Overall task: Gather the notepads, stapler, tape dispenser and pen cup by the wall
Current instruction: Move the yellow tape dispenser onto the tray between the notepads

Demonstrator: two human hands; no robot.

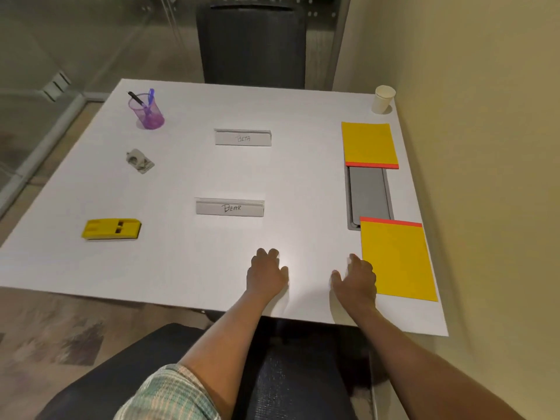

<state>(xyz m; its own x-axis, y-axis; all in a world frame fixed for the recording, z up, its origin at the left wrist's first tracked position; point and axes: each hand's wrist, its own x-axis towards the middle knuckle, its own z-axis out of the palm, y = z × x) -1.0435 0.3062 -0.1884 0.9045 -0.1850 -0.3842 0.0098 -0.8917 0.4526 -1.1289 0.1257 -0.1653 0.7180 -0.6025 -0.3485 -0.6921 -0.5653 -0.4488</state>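
Note:
Two yellow notepads with red bindings lie along the right side by the wall: one far (369, 144), one near (397, 261). A purple mesh pen cup (147, 111) with two pens stands at the far left. A small grey tape dispenser (138, 160) lies below it. The yellow stapler (111, 229) rests at the near left. My left hand (265, 271) lies on the white table (188, 177) near its front edge, fingers loosely curled, holding nothing. My right hand (357, 277) rests beside the near notepad's left edge, fingers apart, holding nothing.
Two name cards, "BETA" (243, 137) and "BEAR" (229, 208), stand mid-table. A grey cable hatch (368, 195) sits between the notepads. A white paper cup (383, 99) stands at the far right corner. A dark chair (251, 47) faces me across the table.

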